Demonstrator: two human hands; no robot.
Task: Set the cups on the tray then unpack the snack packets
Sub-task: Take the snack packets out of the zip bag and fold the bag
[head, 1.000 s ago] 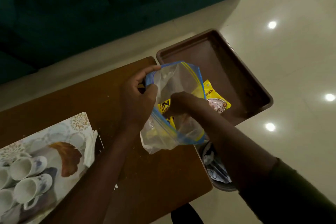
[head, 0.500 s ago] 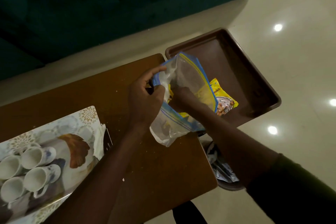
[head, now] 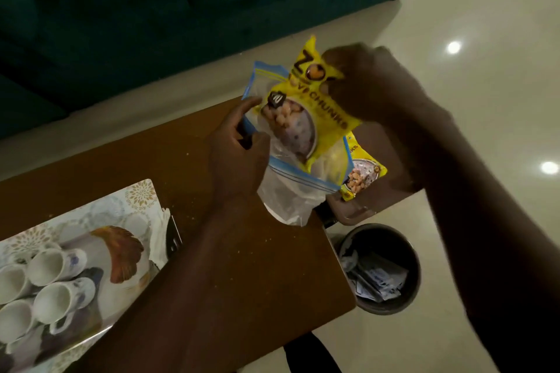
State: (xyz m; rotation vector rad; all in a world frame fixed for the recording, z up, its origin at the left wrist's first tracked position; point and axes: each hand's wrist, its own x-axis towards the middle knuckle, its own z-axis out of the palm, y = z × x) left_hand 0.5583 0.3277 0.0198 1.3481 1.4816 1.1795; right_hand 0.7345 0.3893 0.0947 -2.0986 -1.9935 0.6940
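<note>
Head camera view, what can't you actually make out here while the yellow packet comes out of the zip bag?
- Brown tray: mostly hidden behind the zip bag and right hand.
- Second yellow packet: partly covered by the bag.
- Cups: cut off by the left edge, count uncertain.
- Bin contents: too dark to identify.
- Held packet: upper lettering blurred.

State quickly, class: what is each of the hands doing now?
Left hand: closed, holding the zip bag.
Right hand: closed, holding the yellow snack packet.

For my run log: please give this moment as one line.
left hand: holds clear blue-edged zip bag | right hand: pulling yellow snack packet out | white cups: on tray
</note>
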